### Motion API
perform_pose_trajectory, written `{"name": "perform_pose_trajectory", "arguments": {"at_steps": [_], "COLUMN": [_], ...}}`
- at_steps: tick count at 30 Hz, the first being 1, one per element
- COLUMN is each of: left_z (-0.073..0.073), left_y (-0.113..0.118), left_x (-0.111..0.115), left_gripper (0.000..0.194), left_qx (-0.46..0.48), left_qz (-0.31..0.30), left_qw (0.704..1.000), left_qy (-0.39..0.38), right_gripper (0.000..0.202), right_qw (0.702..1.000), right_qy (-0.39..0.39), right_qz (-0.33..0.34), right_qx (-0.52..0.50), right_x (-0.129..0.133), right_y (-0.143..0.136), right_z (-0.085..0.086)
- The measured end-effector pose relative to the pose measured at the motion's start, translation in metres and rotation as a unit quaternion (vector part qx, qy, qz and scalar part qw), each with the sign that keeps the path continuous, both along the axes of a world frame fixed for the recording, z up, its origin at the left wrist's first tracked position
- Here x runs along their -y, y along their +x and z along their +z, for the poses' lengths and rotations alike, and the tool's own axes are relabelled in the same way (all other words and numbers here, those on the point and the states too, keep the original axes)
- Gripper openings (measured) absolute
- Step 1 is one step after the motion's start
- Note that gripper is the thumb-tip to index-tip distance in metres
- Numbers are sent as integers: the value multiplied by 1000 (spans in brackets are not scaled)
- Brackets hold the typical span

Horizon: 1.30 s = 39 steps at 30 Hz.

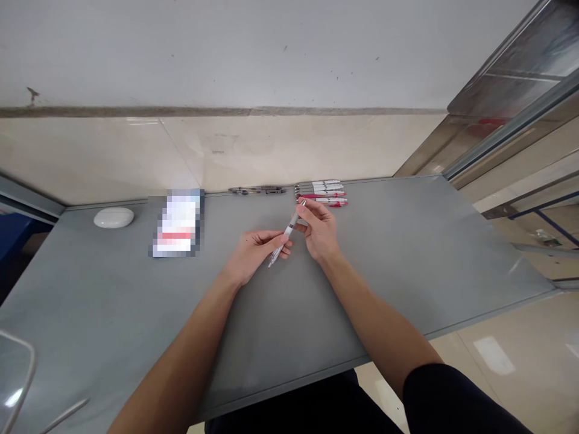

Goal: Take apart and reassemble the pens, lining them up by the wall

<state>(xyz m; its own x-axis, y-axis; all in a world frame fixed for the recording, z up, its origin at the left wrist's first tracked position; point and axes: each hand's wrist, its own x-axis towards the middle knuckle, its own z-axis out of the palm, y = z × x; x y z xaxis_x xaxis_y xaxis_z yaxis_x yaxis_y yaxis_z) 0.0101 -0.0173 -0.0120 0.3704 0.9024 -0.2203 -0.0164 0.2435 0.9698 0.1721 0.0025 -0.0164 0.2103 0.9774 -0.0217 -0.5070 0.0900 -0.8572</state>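
A white and grey pen (pixel 288 231) is held at a slant above the grey table, its pointed metal tip up and to the right. My left hand (pixel 256 253) is closed on the white lower barrel, thumb on top. The fingers of my right hand (pixel 320 228) pinch the pen near its tip. Just behind my right hand lies a row of several pens (pixel 319 188), some white and grey, others with red parts. Left of that row, a few dark pens (pixel 257 190) lie along the back edge of the table.
A blurred-out phone-like rectangle (pixel 178 223) lies on the grey table (pixel 389 253), left of my hands. Farther left sits a white rounded case (pixel 114 217). A tiled wall (pixel 289 150) stands behind the table. A pale cable (pixel 29 367) curves at the lower left.
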Motion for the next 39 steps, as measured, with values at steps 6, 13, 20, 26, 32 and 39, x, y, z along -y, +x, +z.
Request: {"name": "perform_pose_trajectory", "arguments": {"at_steps": [6, 13, 20, 26, 32, 39], "left_z": [5, 3, 3, 2, 5, 5], "left_y": [1, 3, 4, 7, 11, 10], "left_x": [2, 4, 3, 4, 5, 6], "left_gripper": [28, 37, 37, 35, 38, 39], "left_qx": [-38, -16, -43, -77, -68, -70], "left_qz": [-15, -57, -6, 6, -25, -16], "left_qw": [998, 997, 997, 993, 989, 992], "left_qy": [41, 47, 68, 94, 125, 103], "right_gripper": [21, 26, 23, 23, 22, 24], "right_qw": [1000, 999, 1000, 1000, 1000, 1000], "right_qy": [-11, -24, -7, -1, 3, 1], "right_qz": [10, 24, -27, -26, -9, -19], "right_qx": [20, 7, 1, 14, 13, 15], "right_x": [1, -1, -1, -1, 0, -1], "right_y": [0, 2, 1, -1, 0, 0], "right_z": [1, 0, 0, 0, 0, -1]}}
